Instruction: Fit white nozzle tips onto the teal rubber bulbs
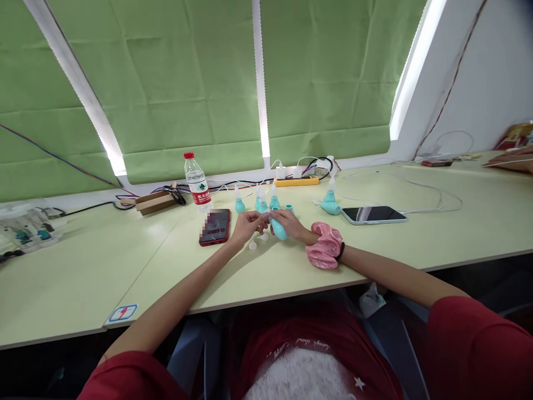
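Both my hands meet over the pale green table [291, 272]. My right hand [291, 223] is closed around a teal rubber bulb [278, 229], a pink scrunchie [325, 245] on its wrist. My left hand [249, 224] pinches at the bulb's top end, apparently on a small clear tip that I cannot make out well. Two small clear caps [252, 244] lie on the table just below my hands. Several more teal bulbs with clear nozzles [239, 203] stand just behind my hands; another pair [330, 203] sits to the right.
A red phone [215, 226] lies left of my hands, a light blue phone [373, 214] on a cable to the right. A water bottle [197, 182], a wooden block [155, 202] and a yellow power strip [296, 180] line the back. Another person's hand [514, 159] shows far right.
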Demonstrator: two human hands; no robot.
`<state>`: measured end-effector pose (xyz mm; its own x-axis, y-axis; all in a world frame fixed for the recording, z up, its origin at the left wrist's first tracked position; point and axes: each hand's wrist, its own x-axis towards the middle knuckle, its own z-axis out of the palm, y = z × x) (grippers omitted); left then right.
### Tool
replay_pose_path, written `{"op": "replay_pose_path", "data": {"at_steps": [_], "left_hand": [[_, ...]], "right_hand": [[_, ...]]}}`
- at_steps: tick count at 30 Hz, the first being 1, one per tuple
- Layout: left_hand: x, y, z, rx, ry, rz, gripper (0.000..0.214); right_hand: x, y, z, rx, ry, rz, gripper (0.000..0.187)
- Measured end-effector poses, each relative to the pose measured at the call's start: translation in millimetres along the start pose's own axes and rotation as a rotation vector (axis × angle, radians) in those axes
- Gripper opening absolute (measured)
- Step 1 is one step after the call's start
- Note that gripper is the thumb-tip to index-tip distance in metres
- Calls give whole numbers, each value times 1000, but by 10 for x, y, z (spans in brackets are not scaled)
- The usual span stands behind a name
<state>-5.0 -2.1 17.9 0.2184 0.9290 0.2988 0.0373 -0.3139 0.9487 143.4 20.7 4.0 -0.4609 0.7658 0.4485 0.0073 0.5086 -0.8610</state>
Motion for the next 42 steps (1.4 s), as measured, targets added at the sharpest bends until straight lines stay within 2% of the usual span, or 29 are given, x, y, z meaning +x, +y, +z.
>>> {"op": "replay_pose_path", "data": {"at_steps": [5, 10, 17, 23, 26, 29, 31, 33, 35, 37, 42], "left_hand": [[11, 26, -21, -29, -67, 25, 30], [6, 71, -56, 60, -88, 17, 27], [16, 91, -105, -41, -158, 5, 22], [21, 87, -102, -166, -213, -50, 18], [35, 78, -122, -166, -188, -74, 17], [54, 55, -179, 71, -67, 7, 18], [69, 19, -228, 378, 61, 135, 18], [86, -31, -272, 695, 139, 262, 18], [103, -87, -302, 934, 132, 338, 18], [118, -135, -314, 1086, 75, 355, 18], [139, -205, -307, 1178, -5, 292, 26]], "right_hand": [[30, 28, -32, 83, -2, 57, 37], [58, 5, -41, 112, 1, 104, 34], [80, -86, -63, 328, -134, 305, 33], [79, -25, -89, 447, -266, 357, 34], [76, -60, -104, 480, -289, 413, 34], [69, -134, -143, 480, -242, 415, 34], [59, -170, -173, 476, -211, 388, 33], [49, -178, -195, 486, -207, 361, 31], [44, -159, -206, 492, -209, 326, 28], [48, -127, -207, 472, -215, 303, 25], [62, -93, -190, 407, -236, 279, 25]]}}
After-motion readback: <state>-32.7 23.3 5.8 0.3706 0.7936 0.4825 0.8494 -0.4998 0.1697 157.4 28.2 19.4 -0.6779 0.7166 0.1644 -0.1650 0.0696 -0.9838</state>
